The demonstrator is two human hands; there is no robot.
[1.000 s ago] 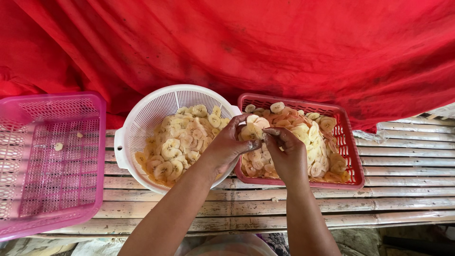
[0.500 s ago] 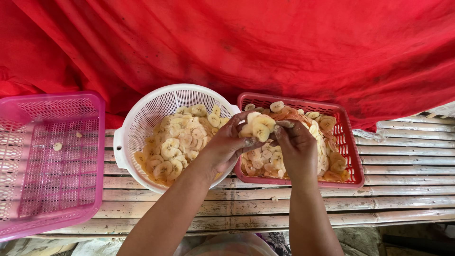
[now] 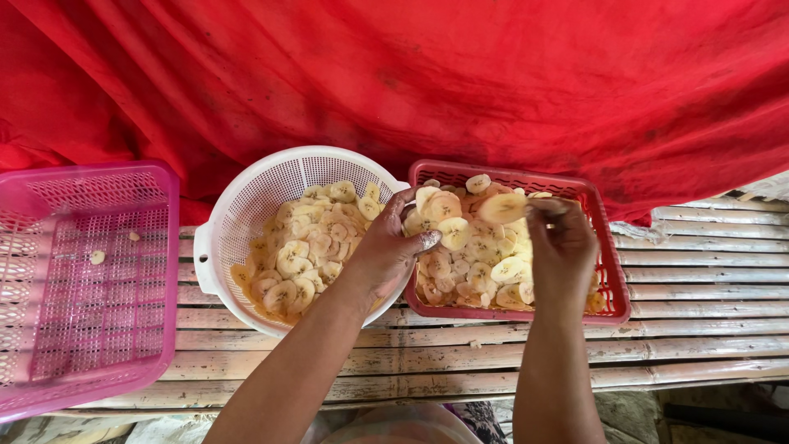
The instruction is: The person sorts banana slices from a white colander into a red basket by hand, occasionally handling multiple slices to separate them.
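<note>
The right hand (image 3: pixel 563 247) pinches a banana slice (image 3: pixel 501 207) at ten o'clock of it, the left hand (image 3: pixel 393 247) cupping a stack of slices (image 3: pixel 436 214) beside it.

Pale round banana slices (image 3: pixel 460 238), red basket (image 3: pixel 612 284)

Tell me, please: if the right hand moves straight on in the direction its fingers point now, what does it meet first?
The right hand points away from the person over the red basket. Probably it meets the far rim of that basket first, then the red cloth behind; depth is unclear.
</note>
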